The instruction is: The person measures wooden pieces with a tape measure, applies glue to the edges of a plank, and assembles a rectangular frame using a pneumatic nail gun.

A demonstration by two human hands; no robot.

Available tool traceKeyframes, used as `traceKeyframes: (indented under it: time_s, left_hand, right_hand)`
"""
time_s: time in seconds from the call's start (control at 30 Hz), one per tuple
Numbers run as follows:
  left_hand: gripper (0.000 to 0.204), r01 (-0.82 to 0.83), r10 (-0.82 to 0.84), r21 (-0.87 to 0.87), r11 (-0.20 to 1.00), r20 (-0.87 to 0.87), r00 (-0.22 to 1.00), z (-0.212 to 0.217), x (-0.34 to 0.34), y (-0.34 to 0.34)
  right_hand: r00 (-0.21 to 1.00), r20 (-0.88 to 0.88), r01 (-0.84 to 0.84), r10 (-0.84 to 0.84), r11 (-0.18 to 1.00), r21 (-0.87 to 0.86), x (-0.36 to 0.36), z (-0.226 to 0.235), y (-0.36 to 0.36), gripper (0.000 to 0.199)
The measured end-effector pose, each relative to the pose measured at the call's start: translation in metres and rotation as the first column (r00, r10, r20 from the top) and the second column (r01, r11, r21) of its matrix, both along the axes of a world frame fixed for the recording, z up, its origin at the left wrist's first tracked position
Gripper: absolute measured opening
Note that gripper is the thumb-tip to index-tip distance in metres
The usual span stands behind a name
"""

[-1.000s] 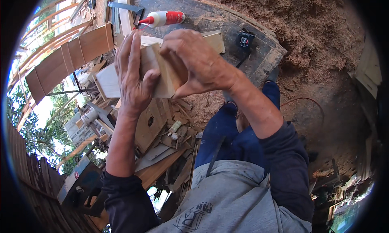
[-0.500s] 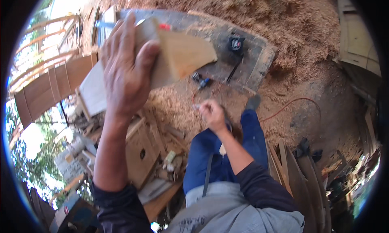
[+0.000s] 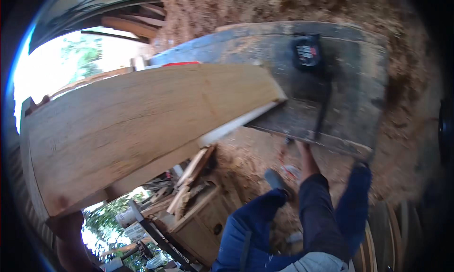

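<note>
Wooden, the box (image 3: 142,116) slanted across the bench (image 3: 352,102), probably stiff, fairly light, best gripped by both sides; left hand (image 3: 66,226) at its end, right hand (image 3: 305,151) by the bench edge, both hands' fingers too hidden to tell.

A long, pale-brown wooden box-like piece (image 3: 146,116) slants across the view, its broad, grained face toward the camera. It narrows rightward to an angled end overlapping the dark worktop (image 3: 352,102); whether they touch is unclear.
</note>
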State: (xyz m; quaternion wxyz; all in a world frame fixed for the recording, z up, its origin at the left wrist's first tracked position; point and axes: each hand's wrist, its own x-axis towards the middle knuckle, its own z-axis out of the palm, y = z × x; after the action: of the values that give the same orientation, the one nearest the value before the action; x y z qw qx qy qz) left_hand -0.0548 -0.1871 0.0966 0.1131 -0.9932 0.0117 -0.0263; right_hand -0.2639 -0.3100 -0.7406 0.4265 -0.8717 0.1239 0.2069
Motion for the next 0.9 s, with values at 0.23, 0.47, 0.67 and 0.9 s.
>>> traceKeyframes:
  time_s: [0.23,0.47,0.67,0.9]
  left_hand:
    - [0.069,0.223,-0.036,0.828,0.515,-0.238,0.97,0.05,-0.067,0.032]
    - [0.064,0.273,-0.2,0.375,0.886,-0.224,0.954,-0.031,0.013,-0.051]
    - [0.038,-0.174,0.229,-0.51,0.843,0.046,0.972,-0.053,0.055,-0.075]
    - [0.038,-0.134,0.238,-0.493,0.86,0.154,0.959,-0.057,0.045,-0.055]
  right_hand:
    - [0.946,-0.317,-0.084,0.072,0.996,-0.024,-0.001,-0.045,0.042,0.05]
    - [0.958,-0.278,0.087,-0.063,0.993,0.076,-0.023,0.006,0.002,0.053]
    - [0.703,-0.625,-0.079,0.339,0.911,0.406,0.0,0.243,-0.062,0.033]
    - [0.496,-0.511,-0.307,0.702,0.693,0.653,0.097,0.523,-0.21,0.026]
